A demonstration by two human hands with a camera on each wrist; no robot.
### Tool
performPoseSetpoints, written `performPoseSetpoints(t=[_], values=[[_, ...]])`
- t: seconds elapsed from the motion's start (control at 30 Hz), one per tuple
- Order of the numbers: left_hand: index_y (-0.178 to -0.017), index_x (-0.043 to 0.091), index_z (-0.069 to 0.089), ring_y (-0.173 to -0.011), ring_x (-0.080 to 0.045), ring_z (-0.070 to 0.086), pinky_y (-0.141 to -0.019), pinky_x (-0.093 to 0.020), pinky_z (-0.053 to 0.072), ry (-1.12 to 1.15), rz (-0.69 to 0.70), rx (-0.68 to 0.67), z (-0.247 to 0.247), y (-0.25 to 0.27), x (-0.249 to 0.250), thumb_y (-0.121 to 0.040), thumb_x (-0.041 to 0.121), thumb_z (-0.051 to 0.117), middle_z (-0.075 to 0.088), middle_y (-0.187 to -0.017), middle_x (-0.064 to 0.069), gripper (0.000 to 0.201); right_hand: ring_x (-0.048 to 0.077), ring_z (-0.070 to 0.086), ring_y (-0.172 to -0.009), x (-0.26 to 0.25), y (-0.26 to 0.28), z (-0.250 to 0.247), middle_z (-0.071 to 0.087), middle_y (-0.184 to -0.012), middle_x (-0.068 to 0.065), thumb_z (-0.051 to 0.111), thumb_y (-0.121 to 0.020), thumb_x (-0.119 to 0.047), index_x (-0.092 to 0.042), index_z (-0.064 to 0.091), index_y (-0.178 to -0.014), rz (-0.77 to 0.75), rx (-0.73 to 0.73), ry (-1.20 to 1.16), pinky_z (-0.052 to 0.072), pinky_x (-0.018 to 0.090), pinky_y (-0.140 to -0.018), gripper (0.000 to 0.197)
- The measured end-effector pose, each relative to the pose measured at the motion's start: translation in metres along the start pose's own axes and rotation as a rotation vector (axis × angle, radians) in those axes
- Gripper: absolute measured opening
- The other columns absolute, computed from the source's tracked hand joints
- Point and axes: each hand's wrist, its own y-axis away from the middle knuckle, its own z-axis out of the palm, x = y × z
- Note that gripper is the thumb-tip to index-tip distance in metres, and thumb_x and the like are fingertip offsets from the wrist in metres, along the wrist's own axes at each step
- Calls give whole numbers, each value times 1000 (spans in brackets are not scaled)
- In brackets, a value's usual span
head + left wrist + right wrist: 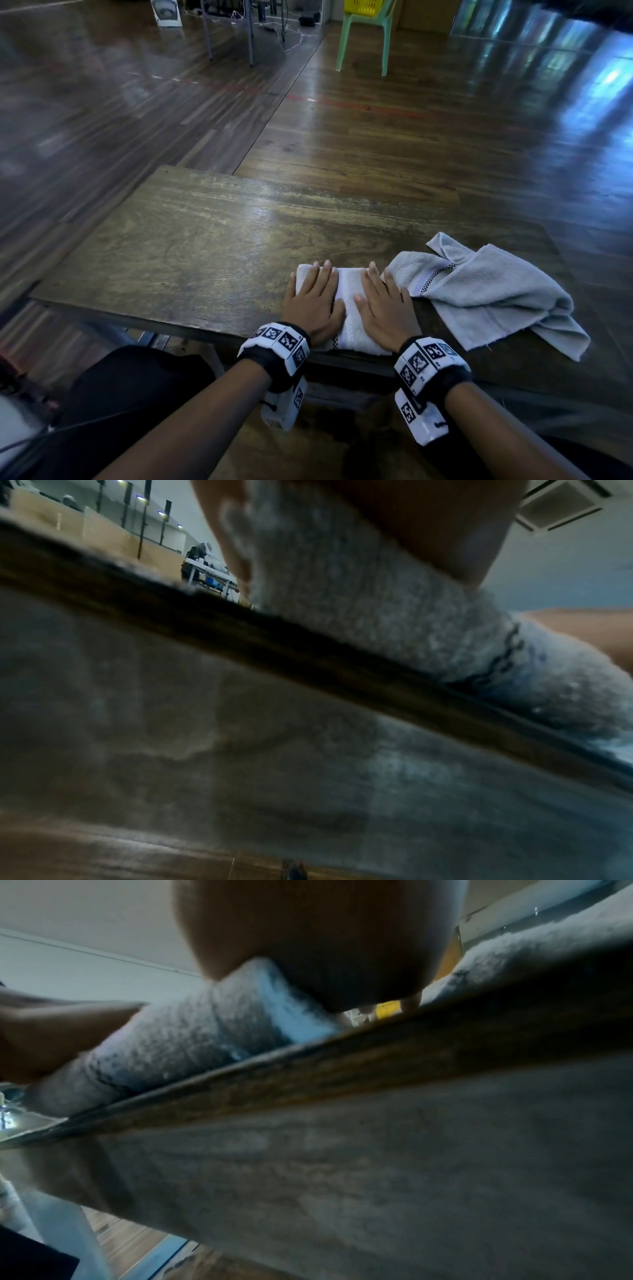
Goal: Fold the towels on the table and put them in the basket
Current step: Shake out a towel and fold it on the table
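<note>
White terry cloth, a folded towel (347,301), lies at the near edge of the wooden table (191,240), under both hands. The left hand (313,305) and right hand (385,308) rest flat on it side by side, fingers (325,274) straight and slightly spread, pointing toward 12 o'clock. A second, crumpled grey towel (489,291) lies just beside it at 3 o'clock, touching the right hand's outer edge.

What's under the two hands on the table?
A folded white towel lies under the left hand and the right hand, which press flat on it at the table edge. The towel parts beneath the palms are covered, so they cannot be seen.
</note>
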Motion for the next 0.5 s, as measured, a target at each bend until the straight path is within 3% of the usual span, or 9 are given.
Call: performPoseSetpoints(t=[0.07,0.23,0.33,0.4,0.5], values=[[-150,21,-6,-144,-12,-16,-116,-48,-10,9,-18,5,-3,-2,-4,-97,44,12,-14,-157,5,61,18,-13,-145,1,0,-1,-18,-157,-8,13,-99,-44,-25,-4,-149,23,0,-16,1,47,-118,57],[-150,17,-6,-144,-21,-16,-116,-52,-9,25,-157,0,-15,-5,-24,-97,44,12,-14,-157,-4,61,19,-12,-145,12,-1,-9,-14,-158,-4,14,-99,-42,-24,-4,-149,73,35,32,-3,47,-116,56],[-148,5,6,-146,-28,-4,-117,-52,-3,12,-293,49,-24,-2,-35,-97,42,18,2,-157,-15,65,17,9,-145,23,1,-20,13,-158,-3,22,-99,-40,-23,27,-144,79,129,87,6,47,-115,49],[-141,3,25,-139,-32,23,-114,-49,16,45,-323,110,-38,4,-33,-97,37,26,30,-148,-18,56,16,32,-135,28,4,-30,41,-145,-3,31,-97,-35,-26,48,-130,102,209,46,17,44,-110,38],[-117,4,51,-109,-31,52,-89,-37,40,194,-312,69,-61,12,-28,-97,34,34,58,-115,-12,40,20,52,-111,26,9,-43,65,-115,-1,35,-95,-33,-25,66,-102,176,226,-132,26,41,-96,32]])
